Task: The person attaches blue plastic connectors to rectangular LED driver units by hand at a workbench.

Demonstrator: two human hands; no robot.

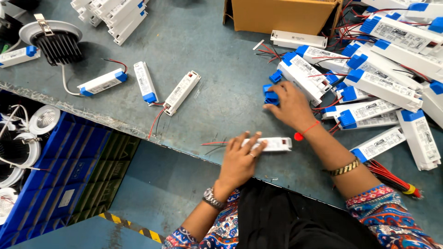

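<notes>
**Holding a driver module while picking end caps**

The left hand point(237, 159) is pressing flat on a white driver module point(272, 144), fingers spread, its grip pinning the part to the table point(217, 92). Just beyond it, the right hand point(290, 106) is closing its fingertips on loose blue end caps point(270, 95). Further right, a pile of finished modules point(387, 87) is lying tangled in red wires point(392, 173). Risk: the wrist may be snagging those leads, likely dragging modules off the pile.

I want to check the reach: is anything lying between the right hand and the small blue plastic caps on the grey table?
Nothing visible does. The right hand already has its fingers at the small blue plastic caps, beside the pile of white rectangular driver boxes. The left hand rests on another white box.
</notes>
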